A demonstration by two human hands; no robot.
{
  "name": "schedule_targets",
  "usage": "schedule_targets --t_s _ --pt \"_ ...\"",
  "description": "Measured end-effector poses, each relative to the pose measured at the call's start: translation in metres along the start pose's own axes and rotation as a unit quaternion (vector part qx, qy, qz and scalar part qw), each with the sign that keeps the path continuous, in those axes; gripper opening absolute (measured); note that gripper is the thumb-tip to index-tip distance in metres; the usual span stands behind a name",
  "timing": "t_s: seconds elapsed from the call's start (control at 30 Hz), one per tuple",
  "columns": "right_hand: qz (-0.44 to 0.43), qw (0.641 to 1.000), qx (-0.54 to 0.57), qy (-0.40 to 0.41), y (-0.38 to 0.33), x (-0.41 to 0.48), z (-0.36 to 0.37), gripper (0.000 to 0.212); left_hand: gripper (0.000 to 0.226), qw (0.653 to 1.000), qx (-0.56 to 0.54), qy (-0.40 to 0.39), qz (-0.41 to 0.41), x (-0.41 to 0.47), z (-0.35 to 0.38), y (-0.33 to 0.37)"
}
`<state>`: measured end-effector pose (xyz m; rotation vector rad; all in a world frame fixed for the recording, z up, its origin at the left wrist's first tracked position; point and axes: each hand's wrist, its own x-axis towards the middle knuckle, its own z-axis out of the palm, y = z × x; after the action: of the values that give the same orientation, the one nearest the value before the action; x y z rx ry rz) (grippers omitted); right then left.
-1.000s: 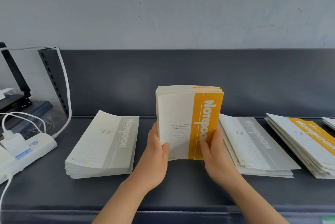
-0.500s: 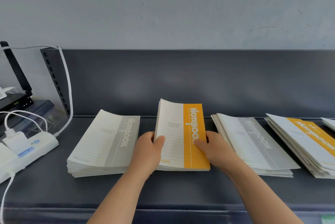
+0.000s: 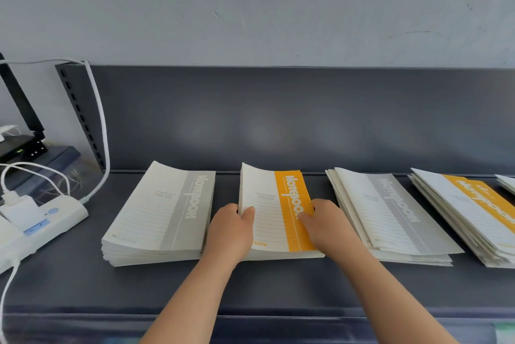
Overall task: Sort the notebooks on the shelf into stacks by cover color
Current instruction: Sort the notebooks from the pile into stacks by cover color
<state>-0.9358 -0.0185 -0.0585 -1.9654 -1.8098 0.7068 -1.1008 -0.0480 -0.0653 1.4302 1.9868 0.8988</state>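
**Orange stack gripped at both sides, mid-shelf**

The orange stack (image 3: 274, 212) lay flat on the shelf (image 3: 264, 285), about midway along it and close to the back edge. The left hand (image 3: 231, 229) held the stack's left side, thumb on the top cover and the other fingers hidden down the side. The right hand (image 3: 330, 225) lay on the right side, its fingers (image 3: 305, 217) pressed together flat on the orange band. A grey stack (image 3: 161, 212) sat just beside it towards the shelf's left end, apart from it. A second grey stack (image 3: 390, 215), loosely fanned, sat on the other side, touching the right wrist or nearly so; which, could not be told. A further orange stack (image 3: 473, 212) lay near the right end. A power strip (image 3: 41, 221) with white cables sat off the left end
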Motion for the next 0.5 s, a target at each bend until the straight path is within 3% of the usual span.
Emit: schedule_targets --t_s 0.1,0.23,0.37,0.5 --pt "-0.007 1.000 -0.021 0.016 -0.002 -0.003 -0.001 0.014 0.034 1.000 0.009 -0.004 0.002 -0.002 -0.003 0.004" --pt "-0.074 0.991 -0.062 0.088 -0.004 -0.015 -0.012 0.037 0.044 0.995 0.084 0.040 0.038 -0.011 -0.015 0.020" --pt "-0.132 0.976 -0.077 0.155 -0.004 -0.027 -0.021 0.033 0.045 0.971 0.178 0.119 0.106 -0.019 -0.022 0.032" --pt "-0.136 0.966 -0.095 0.200 0.013 -0.029 -0.034 0.023 0.048 0.955 0.212 0.118 0.173 -0.028 -0.016 0.053"
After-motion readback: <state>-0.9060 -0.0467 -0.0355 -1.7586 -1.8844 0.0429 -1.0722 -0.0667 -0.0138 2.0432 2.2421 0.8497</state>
